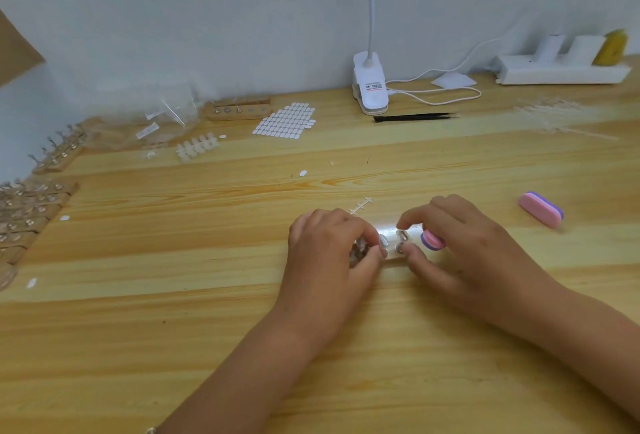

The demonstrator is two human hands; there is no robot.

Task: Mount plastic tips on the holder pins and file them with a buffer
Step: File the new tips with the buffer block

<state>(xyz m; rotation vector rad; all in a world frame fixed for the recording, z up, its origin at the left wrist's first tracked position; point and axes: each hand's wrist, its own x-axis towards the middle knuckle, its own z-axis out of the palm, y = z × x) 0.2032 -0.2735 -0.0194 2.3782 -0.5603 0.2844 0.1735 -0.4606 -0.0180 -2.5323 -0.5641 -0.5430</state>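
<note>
A small holder (393, 250) with metal pins lies on the wooden table between my hands, washed out by lamp glare. My left hand (329, 253) grips its left end, fingers curled over several clear plastic tips (360, 248). My right hand (460, 250) pinches a clear tip (402, 235) at a pin between thumb and forefinger, and a pink and purple buffer (432, 239) is tucked under its other fingers. A second pink and purple buffer (541, 210) lies to the right. An empty tip sprue (361, 205) lies just behind my hands.
Wooden holders (31, 211) with mounted tips line the left edge. At the back stand a pin block (239, 109), a sheet of white stickers (285, 120), tip strips (197, 147), plastic bags (166, 118), a clip lamp (370, 87), black tweezers (414, 117) and a power strip (561, 69).
</note>
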